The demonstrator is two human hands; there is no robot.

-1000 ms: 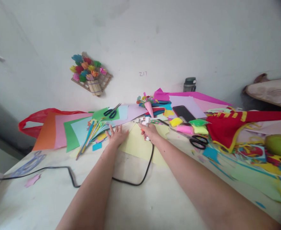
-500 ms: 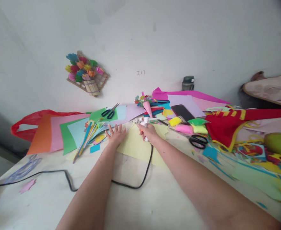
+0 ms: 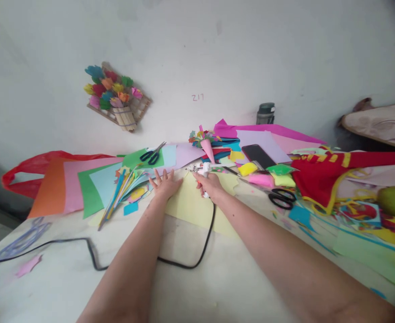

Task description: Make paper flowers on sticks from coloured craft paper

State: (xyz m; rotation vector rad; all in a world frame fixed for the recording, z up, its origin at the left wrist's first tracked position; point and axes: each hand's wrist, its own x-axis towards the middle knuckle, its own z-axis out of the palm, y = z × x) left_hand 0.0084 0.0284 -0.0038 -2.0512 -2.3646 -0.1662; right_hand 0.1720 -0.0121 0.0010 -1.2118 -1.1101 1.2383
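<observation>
My right hand (image 3: 209, 185) is wrapped round a white glue gun (image 3: 202, 168) with an orange trigger, its nozzle pointing left over the far part of a pale yellow sheet of paper (image 3: 197, 208). A black cord (image 3: 207, 237) runs from the glue gun's handle down and away to the left. With fingers spread, my left hand (image 3: 165, 186) lies flat at the yellow sheet's left edge. Just beyond the glue gun is a pink paper cone (image 3: 207, 149) topped with colourful paper pieces. I cannot make out any glue on the paper.
Coloured sheets (image 3: 72, 186), paper strips (image 3: 116, 195) and small scissors (image 3: 152, 154) lie left. On the right are black-handled scissors (image 3: 281, 198), a phone (image 3: 258, 157), clay-like packets (image 3: 262, 180), red cloth (image 3: 315, 181) and scraps. A bottle (image 3: 265, 114) stands behind; a flower decoration (image 3: 116, 96) hangs on the wall.
My left hand has shifted slightly up and to the right, nearer the glue gun's nozzle. The glue gun stays in almost the same spot. The view has shifted slightly.
</observation>
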